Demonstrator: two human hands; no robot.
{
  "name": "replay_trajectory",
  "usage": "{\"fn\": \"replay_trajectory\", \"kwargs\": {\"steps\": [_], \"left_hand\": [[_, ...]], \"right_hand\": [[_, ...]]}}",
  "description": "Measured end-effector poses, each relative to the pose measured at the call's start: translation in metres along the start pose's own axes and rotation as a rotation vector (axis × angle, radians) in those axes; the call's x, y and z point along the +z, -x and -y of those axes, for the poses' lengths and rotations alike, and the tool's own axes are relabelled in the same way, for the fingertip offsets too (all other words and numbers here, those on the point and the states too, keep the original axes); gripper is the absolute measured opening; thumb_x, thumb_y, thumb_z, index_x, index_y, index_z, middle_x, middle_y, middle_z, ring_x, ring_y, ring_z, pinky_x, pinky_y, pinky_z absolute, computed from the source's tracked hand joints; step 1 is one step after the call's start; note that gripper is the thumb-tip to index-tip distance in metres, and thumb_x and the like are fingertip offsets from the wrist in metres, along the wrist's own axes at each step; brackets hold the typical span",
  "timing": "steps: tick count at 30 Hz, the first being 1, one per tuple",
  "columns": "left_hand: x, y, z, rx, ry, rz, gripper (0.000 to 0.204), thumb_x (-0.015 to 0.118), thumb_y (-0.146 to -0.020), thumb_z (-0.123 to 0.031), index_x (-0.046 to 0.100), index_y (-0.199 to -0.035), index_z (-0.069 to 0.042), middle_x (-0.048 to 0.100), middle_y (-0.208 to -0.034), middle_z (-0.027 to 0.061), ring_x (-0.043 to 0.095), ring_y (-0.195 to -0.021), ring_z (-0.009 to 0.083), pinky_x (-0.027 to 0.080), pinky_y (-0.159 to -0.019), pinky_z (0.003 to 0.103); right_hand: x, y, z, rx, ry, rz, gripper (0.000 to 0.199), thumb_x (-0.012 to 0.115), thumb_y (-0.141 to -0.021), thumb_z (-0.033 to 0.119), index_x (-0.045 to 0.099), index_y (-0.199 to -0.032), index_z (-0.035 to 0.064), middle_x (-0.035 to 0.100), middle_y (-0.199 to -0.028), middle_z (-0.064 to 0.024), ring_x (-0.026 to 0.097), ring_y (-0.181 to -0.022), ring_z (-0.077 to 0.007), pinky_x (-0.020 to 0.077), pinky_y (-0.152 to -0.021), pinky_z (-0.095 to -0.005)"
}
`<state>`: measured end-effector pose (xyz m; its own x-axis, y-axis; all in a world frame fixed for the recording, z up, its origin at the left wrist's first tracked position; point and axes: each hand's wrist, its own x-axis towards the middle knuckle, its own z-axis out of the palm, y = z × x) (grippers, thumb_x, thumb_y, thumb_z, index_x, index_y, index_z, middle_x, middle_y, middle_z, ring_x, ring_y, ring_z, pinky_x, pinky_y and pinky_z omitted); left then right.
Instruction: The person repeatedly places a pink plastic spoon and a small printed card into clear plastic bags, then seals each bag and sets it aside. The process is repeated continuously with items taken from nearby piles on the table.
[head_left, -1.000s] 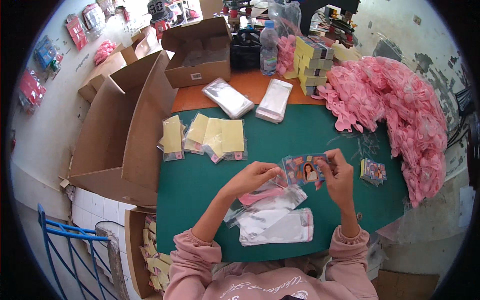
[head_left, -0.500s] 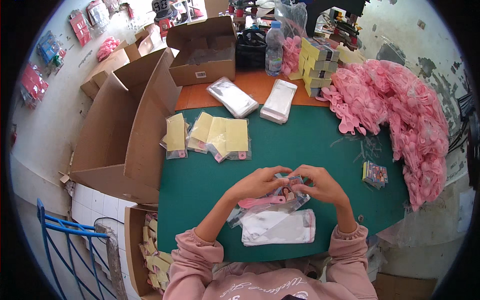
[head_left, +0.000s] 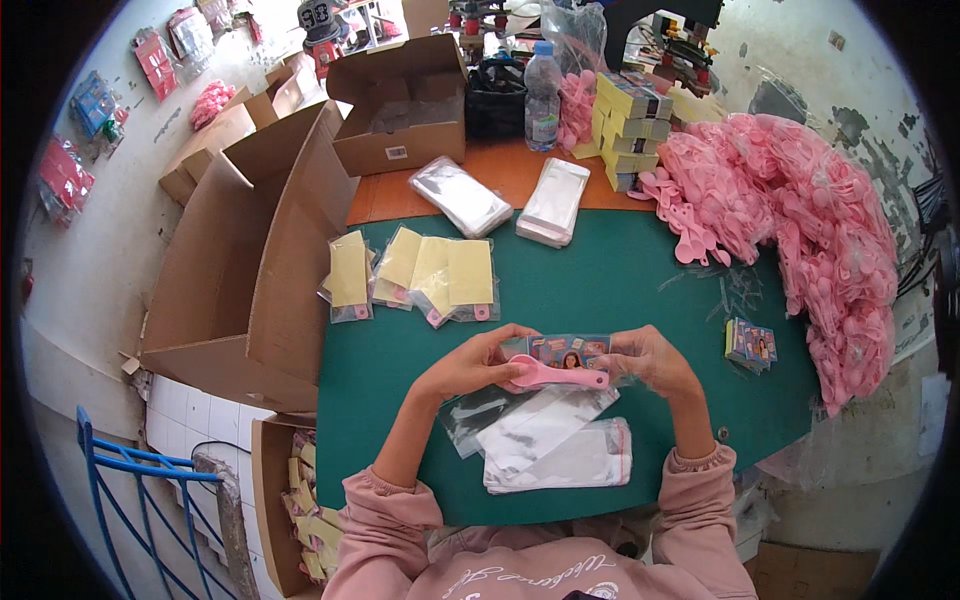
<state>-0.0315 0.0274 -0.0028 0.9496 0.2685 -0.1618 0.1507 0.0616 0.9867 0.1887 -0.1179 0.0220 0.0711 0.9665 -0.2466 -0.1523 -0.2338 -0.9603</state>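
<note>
Above the near edge of the table, both hands hold up a clear plastic bag with a printed card (head_left: 572, 347) and a pink spoon (head_left: 560, 375) at it. My left hand (head_left: 475, 365) pinches the left end, by the spoon's bowl. At the other end, by the handle tip, the fingers of my right hand (head_left: 655, 365) are closed on the bag. Whether the spoon lies fully inside the bag I cannot tell. Below the hands, loose clear bags (head_left: 545, 425) overlap a stack of clear bags (head_left: 590, 462).
Packed bags with yellow card backs (head_left: 470, 273) lie left on the green table (head_left: 620, 290). Two bag stacks (head_left: 553, 200) lie farther back. Pink spoons (head_left: 840, 240) heap up at right, near a small card pile (head_left: 750, 345). A tall open carton (head_left: 225, 250) stands left.
My hands have spread apart, the left one moving left. The spoon and card, partly covered before, now show level between them.
</note>
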Motion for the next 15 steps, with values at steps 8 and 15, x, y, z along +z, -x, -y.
{"fn": "replay_trajectory", "kwargs": {"steps": [8,15], "left_hand": [[0.032,-0.003,0.014,0.086,-0.042,-0.253,0.048,0.054,-0.088,-0.013,0.032,-0.129,-0.006,0.06,-0.093,0.0122,0.059,-0.08,0.0122,0.051,-0.071,0.026],[0.062,-0.001,0.013,-0.027,0.638,-0.197,0.057,0.031,-0.096,-0.018,-0.008,-0.137,-0.011,0.054,-0.109,0.0208,0.06,-0.093,0.025,0.05,-0.08,0.033]], "right_hand": [[-0.002,-0.001,0.002,-0.287,0.558,-0.389,0.015,0.07,-0.071,0.013,0.062,-0.075,0.0005,0.058,-0.062,-0.0019,0.054,-0.061,-0.0095,0.0424,-0.057,-0.0243],[0.038,-0.001,-0.001,-0.551,1.013,-0.313,0.026,0.067,-0.072,0.013,0.059,-0.095,0.0035,0.058,-0.096,-0.0142,0.058,-0.086,-0.027,0.0467,-0.074,-0.0343]]}}
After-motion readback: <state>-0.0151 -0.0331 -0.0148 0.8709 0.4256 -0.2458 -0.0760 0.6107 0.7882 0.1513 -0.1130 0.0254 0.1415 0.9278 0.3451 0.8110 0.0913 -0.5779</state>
